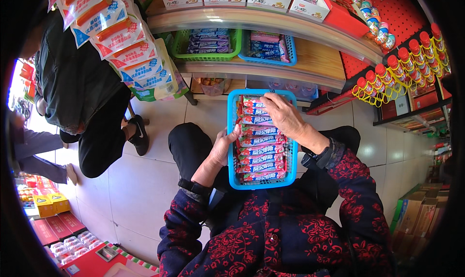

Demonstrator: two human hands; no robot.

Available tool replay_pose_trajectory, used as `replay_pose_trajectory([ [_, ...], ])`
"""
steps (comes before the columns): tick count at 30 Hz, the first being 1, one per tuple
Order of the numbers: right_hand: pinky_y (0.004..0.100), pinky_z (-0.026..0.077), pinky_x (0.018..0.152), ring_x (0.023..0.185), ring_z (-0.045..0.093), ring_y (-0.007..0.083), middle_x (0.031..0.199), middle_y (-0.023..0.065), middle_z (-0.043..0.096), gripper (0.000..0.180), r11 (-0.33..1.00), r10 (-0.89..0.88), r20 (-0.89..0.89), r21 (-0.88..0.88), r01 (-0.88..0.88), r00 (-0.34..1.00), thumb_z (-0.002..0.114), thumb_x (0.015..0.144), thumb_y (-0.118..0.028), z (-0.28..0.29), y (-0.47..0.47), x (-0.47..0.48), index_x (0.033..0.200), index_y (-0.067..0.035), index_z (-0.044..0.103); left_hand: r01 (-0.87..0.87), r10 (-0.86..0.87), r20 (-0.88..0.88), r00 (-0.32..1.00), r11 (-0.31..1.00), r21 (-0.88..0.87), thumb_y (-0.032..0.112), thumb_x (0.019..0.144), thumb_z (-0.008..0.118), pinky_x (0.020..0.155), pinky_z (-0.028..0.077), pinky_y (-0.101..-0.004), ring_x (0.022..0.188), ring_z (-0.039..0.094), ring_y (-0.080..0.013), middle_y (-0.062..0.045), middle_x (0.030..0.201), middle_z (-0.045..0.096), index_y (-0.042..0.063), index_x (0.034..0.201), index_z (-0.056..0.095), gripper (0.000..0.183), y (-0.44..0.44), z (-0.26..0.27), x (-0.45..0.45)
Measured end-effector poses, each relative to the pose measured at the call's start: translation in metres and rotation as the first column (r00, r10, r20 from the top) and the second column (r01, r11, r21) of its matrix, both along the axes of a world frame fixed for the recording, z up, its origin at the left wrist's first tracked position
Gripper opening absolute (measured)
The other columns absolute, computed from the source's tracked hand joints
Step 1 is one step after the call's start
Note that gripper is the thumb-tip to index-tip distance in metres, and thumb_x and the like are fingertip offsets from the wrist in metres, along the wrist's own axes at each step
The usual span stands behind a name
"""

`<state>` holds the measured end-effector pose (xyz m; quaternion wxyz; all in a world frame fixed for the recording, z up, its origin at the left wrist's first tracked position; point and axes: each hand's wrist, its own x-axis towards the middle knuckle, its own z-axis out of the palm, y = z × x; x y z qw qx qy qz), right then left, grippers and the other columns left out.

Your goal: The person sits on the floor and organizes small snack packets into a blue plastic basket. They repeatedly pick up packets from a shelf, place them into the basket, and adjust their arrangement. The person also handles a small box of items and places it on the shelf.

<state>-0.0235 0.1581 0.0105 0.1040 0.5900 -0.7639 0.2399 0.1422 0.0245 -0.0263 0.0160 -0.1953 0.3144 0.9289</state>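
Note:
A blue plastic basket [293,168] rests on the person's lap, with several wrapped candy bars [262,150] lined up in a column inside it. My left hand [222,146] grips the basket's left side, its thumb over the rim and touching the wrappers. Over the basket's upper right part lies my right hand [285,115], its fingers bent down onto the top bars; whether it pinches one is hidden beneath the fingers.
Ahead stands a wooden shelf holding a green basket [174,44] and another blue basket [288,62] of wrapped bars. Sausage packets [120,41] hang at upper left, near a seated person [80,70]. A yellow wire rack [385,93] of red-capped bottles is at right.

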Motion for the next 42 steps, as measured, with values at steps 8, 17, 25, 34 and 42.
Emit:
replay_pose_trajectory([
  [8, 0.036, 0.042, 0.082, 0.099, 0.054, 0.0245, 0.107, 0.0092, 0.055, 0.03, 1.0, 0.022, -0.168, 0.0, -0.022, 0.985, 0.06, 0.074, -0.003, -0.004, 0.005, -0.002, 0.104, -0.001, 0.06, 0.012, -0.012, -0.008, 1.0, 1.0, -0.002, 0.036, 0.087, 0.059, 0.088, 0.049, -0.0404, 0.103, 0.056, -0.0254, -0.017, 0.118, 0.053, -0.003, 0.128, 0.036, 0.061, 0.0, 0.001, 0.0],
  [17, 0.0392, 0.044, 0.084, 0.102, 0.051, 0.0303, 0.112, 0.0141, 0.052, 0.03, 0.976, -0.201, -0.056, -0.094, 0.195, 0.978, 0.072, 0.071, -0.007, 0.016, 0.031, -0.008, 0.099, -0.003, 0.064, 0.015, -0.015, -0.032, 0.999, 1.0, 0.019, 0.036, 0.087, 0.059, 0.089, 0.047, -0.042, 0.105, 0.055, -0.0272, -0.018, 0.12, 0.052, -0.003, 0.13, 0.034, 0.063, 0.0, -0.001, 0.0],
  [25, 0.0389, 0.046, 0.089, 0.108, 0.051, 0.0379, 0.131, 0.0237, 0.037, 0.035, 0.95, -0.309, 0.182, 0.111, 0.292, 0.934, 0.067, 0.073, 0.0, 0.008, 0.048, 0.005, 0.106, 0.005, 0.055, -0.001, 0.002, -0.004, 1.0, 1.0, 0.011, 0.035, 0.087, 0.059, 0.09, 0.047, -0.043, 0.106, 0.055, -0.0281, -0.018, 0.121, 0.052, -0.003, 0.13, 0.034, 0.063, 0.0, 0.001, 0.001],
  [34, 0.0412, 0.043, 0.094, 0.114, 0.046, 0.0441, 0.136, 0.0305, 0.029, 0.023, 0.931, -0.349, 0.134, 0.159, 0.327, 0.928, 0.064, 0.073, 0.003, 0.001, 0.037, 0.003, 0.093, 0.007, 0.054, 0.009, -0.008, -0.029, 1.0, 1.0, 0.02, 0.035, 0.086, 0.06, 0.09, 0.047, -0.0426, 0.106, 0.055, -0.0278, -0.019, 0.121, 0.052, -0.004, 0.13, 0.034, 0.064, 0.001, 0.0, 0.0],
  [42, 0.0411, 0.045, 0.091, 0.113, 0.047, 0.0432, 0.134, 0.0293, 0.034, 0.021, 0.945, -0.325, 0.241, 0.098, 0.311, 0.914, 0.064, 0.073, 0.001, 0.003, 0.036, 0.004, 0.092, 0.003, 0.054, 0.0, -0.002, -0.041, 0.999, 0.999, -0.032, 0.04, 0.087, 0.057, 0.089, 0.047, -0.0438, 0.104, 0.057, -0.0285, -0.019, 0.121, 0.052, -0.005, 0.128, 0.037, 0.064, 0.001, 0.001, 0.001],
])
